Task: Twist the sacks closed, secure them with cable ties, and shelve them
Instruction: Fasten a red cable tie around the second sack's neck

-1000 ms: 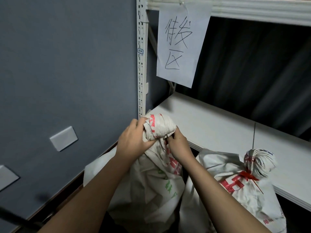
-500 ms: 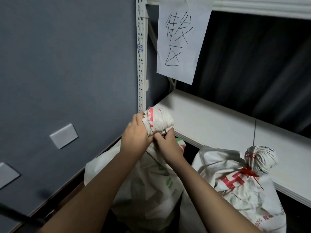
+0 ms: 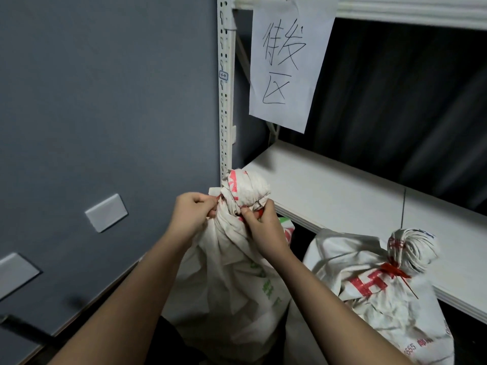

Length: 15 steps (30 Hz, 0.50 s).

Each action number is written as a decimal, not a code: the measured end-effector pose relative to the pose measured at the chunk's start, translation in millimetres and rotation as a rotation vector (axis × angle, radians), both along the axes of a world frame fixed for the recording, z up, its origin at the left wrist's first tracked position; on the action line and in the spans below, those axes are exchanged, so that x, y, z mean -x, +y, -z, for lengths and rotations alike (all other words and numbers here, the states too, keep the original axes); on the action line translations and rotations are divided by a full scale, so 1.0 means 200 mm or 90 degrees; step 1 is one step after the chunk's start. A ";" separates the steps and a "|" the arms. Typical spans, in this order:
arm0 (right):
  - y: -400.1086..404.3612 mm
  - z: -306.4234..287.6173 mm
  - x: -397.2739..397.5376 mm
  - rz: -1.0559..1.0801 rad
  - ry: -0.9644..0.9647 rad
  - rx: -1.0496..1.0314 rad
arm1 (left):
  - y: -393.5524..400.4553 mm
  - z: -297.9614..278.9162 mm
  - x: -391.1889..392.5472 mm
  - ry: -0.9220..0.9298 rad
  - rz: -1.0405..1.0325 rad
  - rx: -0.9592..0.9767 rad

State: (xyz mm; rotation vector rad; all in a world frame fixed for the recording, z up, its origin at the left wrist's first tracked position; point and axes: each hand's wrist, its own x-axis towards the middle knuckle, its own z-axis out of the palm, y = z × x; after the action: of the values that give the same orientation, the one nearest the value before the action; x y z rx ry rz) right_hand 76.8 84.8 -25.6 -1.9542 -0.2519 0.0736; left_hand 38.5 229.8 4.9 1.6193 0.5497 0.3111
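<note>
Ahead of me, left: a grey-blue wall point(image 3: 105, 101) carrying one pale rectangular plate point(image 3: 106, 212) at mid-height and a second plate point(image 3: 15, 273) lower, at the far left edge. Centre: a white slotted upright post point(image 3: 226, 88) with a small label stuck on it. Top, right of the post: a white paper sheet point(image 3: 287, 64) hanging from the upper beam, handwritten in black characters. Far right, behind the racking: a dark pleated curtain point(image 3: 395, 101). Bottom left corner: a dark bar point(image 3: 26, 327), blurred.
</note>
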 end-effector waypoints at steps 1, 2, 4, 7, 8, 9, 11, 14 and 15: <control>0.00 0.00 0.00 0.002 0.000 0.004 | 0.01 0.00 0.00 0.023 0.017 0.021; -0.01 0.00 0.00 0.004 0.000 0.010 | 0.02 -0.01 0.01 0.044 0.040 0.043; -0.01 0.01 0.00 0.013 0.002 0.014 | 0.01 -0.03 0.02 0.082 0.082 0.043; 0.00 0.01 0.00 0.032 0.012 0.016 | 0.03 -0.04 0.03 0.128 0.118 -0.031; 0.00 0.01 0.00 0.037 0.011 0.026 | 0.03 -0.04 0.04 0.146 0.135 -0.010; 0.01 0.02 0.00 0.040 0.005 0.039 | 0.02 -0.04 0.04 0.162 0.154 0.020; 0.02 0.02 0.00 0.038 -0.009 0.058 | 0.00 -0.05 0.05 0.172 0.160 0.036; 0.03 0.03 0.00 0.035 -0.019 0.059 | -0.05 -0.07 0.06 0.151 0.140 -0.003; 0.03 0.03 0.01 0.034 -0.020 0.059 | -0.06 -0.09 0.06 0.144 0.135 -0.039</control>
State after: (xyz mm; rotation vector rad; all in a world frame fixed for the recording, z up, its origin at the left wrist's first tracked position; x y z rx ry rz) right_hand 75.1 91.3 -31.4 -2.0545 -0.2212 0.0199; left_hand 26.1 217.4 22.3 1.7671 0.5367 -0.0144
